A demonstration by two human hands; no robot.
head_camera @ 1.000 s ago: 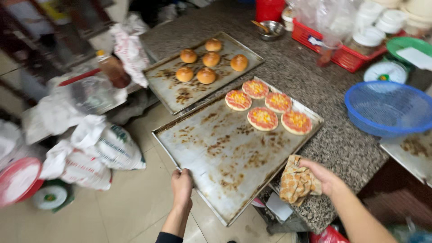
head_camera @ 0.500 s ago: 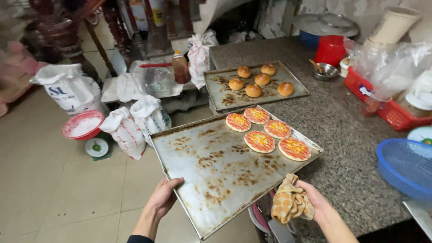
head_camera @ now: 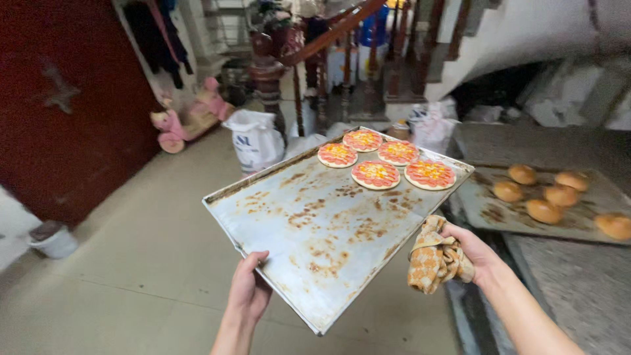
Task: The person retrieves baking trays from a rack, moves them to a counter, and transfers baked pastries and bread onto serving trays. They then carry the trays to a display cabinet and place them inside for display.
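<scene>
I carry a large stained metal baking tray [head_camera: 315, 223] in the air over the floor. My left hand [head_camera: 250, 289] grips its near left edge bare. My right hand [head_camera: 470, 253] holds the right edge through a folded yellow checked cloth [head_camera: 434, 260]. Several small round pizzas [head_camera: 381, 161] with red and yellow topping sit at the far end of the tray.
A second tray [head_camera: 499, 213] with several golden buns [head_camera: 545, 210] lies on the grey stone counter [head_camera: 578, 289] to my right. Ahead are a white sack [head_camera: 256, 141], a wooden stair rail [head_camera: 315, 46], a pink toy ride-on [head_camera: 187, 121], a dark red door [head_camera: 72, 98] and a small bucket [head_camera: 56, 240].
The tray has been lifted off the counter and swung left over the floor. My view has turned toward the stairs; the bun tray now lies to the right.
</scene>
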